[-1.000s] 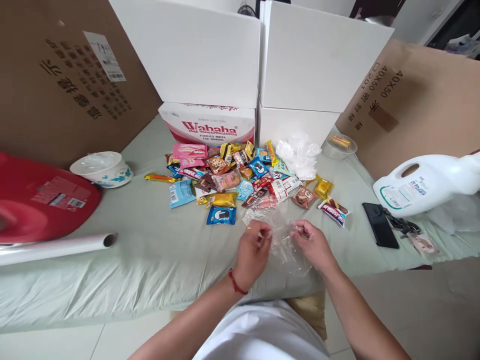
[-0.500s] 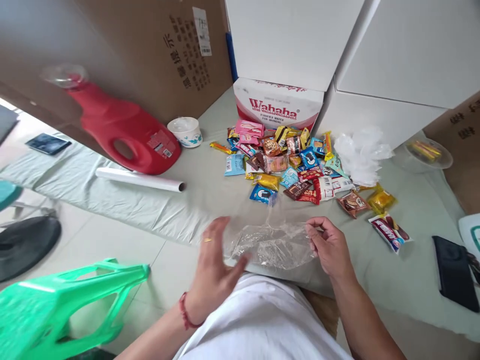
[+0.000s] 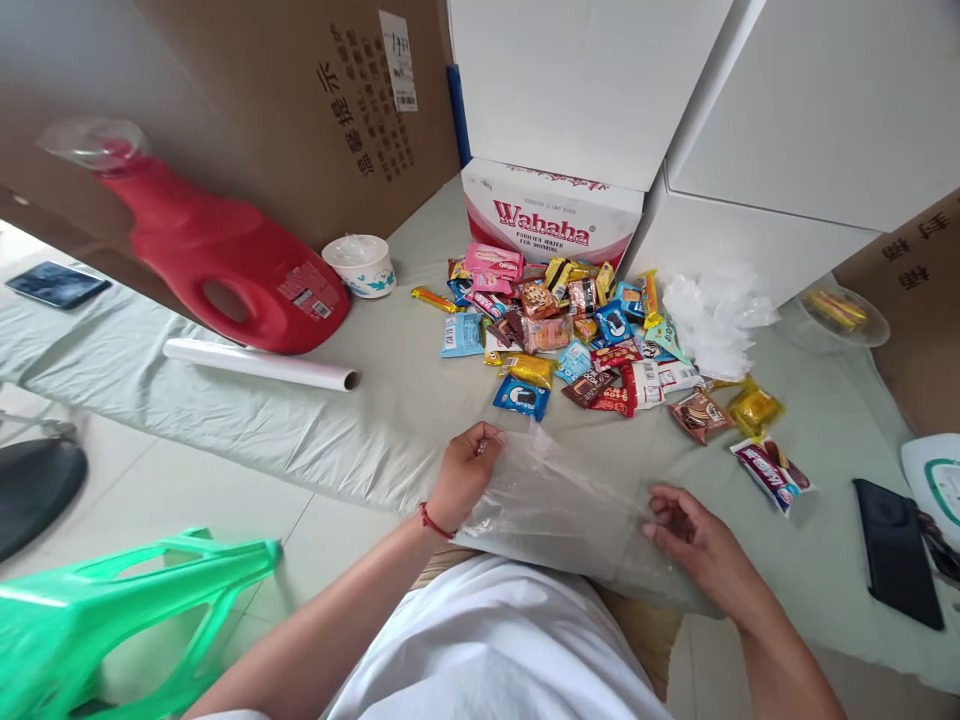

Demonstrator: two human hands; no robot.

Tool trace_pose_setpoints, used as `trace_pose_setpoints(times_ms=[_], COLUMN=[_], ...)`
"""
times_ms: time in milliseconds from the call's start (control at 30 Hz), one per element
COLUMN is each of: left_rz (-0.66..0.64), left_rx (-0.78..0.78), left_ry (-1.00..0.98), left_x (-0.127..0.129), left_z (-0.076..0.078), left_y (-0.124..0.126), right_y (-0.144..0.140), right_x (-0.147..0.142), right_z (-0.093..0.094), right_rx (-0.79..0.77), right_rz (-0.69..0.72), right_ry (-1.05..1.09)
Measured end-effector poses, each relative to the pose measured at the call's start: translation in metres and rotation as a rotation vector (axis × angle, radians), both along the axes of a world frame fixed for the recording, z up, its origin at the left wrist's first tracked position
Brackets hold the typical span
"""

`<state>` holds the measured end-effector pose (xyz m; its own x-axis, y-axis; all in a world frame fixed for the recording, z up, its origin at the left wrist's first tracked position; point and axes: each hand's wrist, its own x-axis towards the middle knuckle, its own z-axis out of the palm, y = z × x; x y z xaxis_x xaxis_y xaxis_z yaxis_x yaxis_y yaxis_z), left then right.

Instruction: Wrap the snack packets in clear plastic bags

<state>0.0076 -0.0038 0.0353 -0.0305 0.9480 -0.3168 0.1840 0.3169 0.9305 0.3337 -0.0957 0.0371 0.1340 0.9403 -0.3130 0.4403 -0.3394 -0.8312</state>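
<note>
Here my left hand (image 3: 463, 472) pinches and my right hand (image 3: 691, 535) holds the thin clear plastic bag (image 3: 559, 505) on the green-covered bench (image 3: 390, 420) edge: light, limp, slippery, best gripped at its corners.

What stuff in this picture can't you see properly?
- White jug: head view, cut off by the right edge.
- Phone: screen dark, nothing readable.
- Snack pile: lower packets hidden by upper ones; small print too tiny.
- Right hand: fingertips blurred behind the clear plastic bag; grip unclear.
- Left hand pinches the bag's corner.
- Bowl: contents unclear.
</note>
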Motion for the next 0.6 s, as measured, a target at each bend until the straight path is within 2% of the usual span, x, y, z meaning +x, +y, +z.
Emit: trace_pose_setpoints(times_ms=[100,167,233,300,367,500,600], left_rz=[-0.032,-0.036,-0.033,-0.03,-0.017,0.066,0.139], left_rx=[0.0,0.006,0.004,-0.004,-0.03,-0.127,-0.188], left_ry=[-0.026,-0.057,-0.075,-0.063,-0.057,-0.158,-0.17], left_x=[0.01,0.018,0.021,0.019,0.011,-0.01,-0.027], left_z=[0.001,0.002,0.003,0.003,0.001,-0.007,-0.013], left_y=[-0.005,-0.006,-0.007,-0.006,-0.006,-0.007,-0.008], right_y=[0.01,0.023,0.035,0.045,0.051,0.06,0.066], right_x=[-0.013,-0.037,-0.063,-0.082,-0.09,-0.078,-0.063], right_z=[0.007,0.012,0.011,0.006,-0.001,-0.009,-0.009], right_rx=[0.204,0.325,0.429,0.504,0.486,0.203,0.062], right_rz=[0.23,0.355,0.402,0.354,0.262,0.005,-0.156], right_ry=[-0.272,-0.323,-0.316,-0.278,-0.173,0.224,0.381])
